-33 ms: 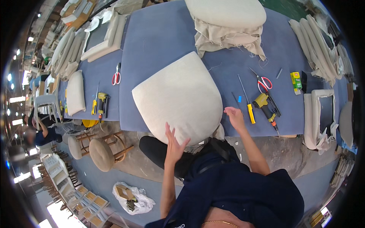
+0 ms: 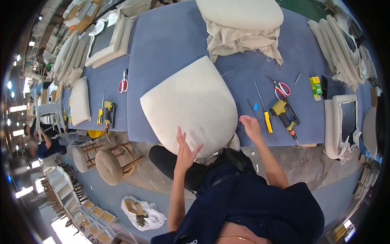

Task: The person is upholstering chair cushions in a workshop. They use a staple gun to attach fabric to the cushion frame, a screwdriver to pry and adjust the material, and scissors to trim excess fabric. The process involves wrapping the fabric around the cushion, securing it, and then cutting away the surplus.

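A cream upholstered seat cushion (image 2: 191, 105) lies at the table's near edge, its rounded end toward me and its pointed corner away. My left hand (image 2: 187, 152) is open over the near part of the cushion, fingers spread; whether it touches the fabric I cannot tell. Just off the cushion's right edge is my right hand (image 2: 251, 127), loosely open with nothing visible in it. To its right lie a yellow-handled screwdriver (image 2: 267, 120), a yellow and black staple gun (image 2: 283, 114) with a hose, and red-handled scissors (image 2: 281, 89).
Beyond the cushion, a covered seat (image 2: 243, 14) rests on bunched cream cloth (image 2: 243, 42). More cushions (image 2: 339, 51) are stacked at the right. A second staple gun (image 2: 108, 112) and scissors (image 2: 123, 83) lie at the left. Round stools (image 2: 109, 166) stand below; another person (image 2: 50, 146) is farther left.
My left hand has shifted very slightly up and to the left over the cushion. The right hand and the tools look unmoved.
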The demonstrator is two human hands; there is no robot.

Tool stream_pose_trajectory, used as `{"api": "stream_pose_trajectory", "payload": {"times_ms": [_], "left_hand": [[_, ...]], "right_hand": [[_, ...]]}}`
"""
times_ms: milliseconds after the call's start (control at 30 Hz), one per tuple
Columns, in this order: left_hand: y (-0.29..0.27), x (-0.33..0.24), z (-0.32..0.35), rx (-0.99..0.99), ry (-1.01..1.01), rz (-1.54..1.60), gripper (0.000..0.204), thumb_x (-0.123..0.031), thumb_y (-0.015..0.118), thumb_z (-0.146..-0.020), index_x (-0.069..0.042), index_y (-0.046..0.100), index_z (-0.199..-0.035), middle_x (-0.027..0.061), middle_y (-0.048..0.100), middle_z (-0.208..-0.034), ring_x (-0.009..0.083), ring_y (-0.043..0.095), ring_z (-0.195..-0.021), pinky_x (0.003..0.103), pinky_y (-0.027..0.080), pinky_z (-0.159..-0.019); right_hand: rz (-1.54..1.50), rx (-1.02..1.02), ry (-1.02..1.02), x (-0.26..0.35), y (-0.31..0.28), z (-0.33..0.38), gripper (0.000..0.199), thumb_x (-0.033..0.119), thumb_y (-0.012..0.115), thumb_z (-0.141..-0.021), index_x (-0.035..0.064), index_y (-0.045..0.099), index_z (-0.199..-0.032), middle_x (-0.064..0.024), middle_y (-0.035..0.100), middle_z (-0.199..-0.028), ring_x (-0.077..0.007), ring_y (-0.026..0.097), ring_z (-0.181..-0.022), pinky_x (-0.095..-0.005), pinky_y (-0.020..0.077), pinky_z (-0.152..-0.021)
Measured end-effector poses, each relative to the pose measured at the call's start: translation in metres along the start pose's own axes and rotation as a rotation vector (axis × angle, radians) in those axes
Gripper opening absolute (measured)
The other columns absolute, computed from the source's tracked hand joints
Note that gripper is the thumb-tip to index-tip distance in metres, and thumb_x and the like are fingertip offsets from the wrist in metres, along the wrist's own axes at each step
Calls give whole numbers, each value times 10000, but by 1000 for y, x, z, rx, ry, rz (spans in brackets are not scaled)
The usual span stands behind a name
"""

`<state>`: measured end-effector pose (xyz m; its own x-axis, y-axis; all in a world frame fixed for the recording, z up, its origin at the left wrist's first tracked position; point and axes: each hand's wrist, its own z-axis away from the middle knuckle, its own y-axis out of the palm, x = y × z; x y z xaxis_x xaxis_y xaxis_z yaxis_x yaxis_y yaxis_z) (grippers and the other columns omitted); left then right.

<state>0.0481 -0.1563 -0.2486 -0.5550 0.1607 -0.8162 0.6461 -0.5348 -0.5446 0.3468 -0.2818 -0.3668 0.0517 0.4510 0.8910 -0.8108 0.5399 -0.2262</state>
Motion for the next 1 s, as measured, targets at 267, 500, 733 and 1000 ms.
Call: {"api": "stream_pose_trajectory", "payload": {"times_ms": [267, 500, 733, 1000], "left_hand": [[-5, 73, -157, -127, 218, -711, 745, -399, 628, -960, -141, 343, -1599, 200, 262, -1659, 407, 197, -1549, 618, 126, -1239], [0, 89, -161, -77, 131, -612, 749, -304, 627, -874, -141, 407, -1571, 154, 263, -1674, 380, 198, -1559, 603, 100, -1249], [0, 97, -162, -82, 161, -623, 732, -293, 591, -874, -112, 417, -1562, 179, 308, -1652, 402, 209, -1552, 608, 81, -1248], [-37, 122, -125, -763, -156, -461, 682, -393, 574, -989, -41, 397, -1546, 261, 412, -1545, 434, 375, -1430, 562, 287, -1177]], "right_hand": [[322, -124, -154, 41, 43, -36, 601, 297, 613, -976, -101, 513, -1415, -292, 628, -1339, -390, 642, -1214, -415, 490, -1022], [299, -85, -45, 108, 100, -146, 627, 339, 616, -969, -113, 520, -1393, -282, 703, -1086, -368, 701, -1005, -429, 512, -895], [302, 18, 0, 158, 130, -240, 604, 378, 622, -972, -87, 569, -1354, -268, 713, -966, -373, 717, -928, -457, 511, -819], [86, -33, 16, 112, 75, -185, 585, 453, 577, -978, -20, 637, -1316, -269, 666, -1272, -422, 626, -1216, -447, 487, -1013]]}}
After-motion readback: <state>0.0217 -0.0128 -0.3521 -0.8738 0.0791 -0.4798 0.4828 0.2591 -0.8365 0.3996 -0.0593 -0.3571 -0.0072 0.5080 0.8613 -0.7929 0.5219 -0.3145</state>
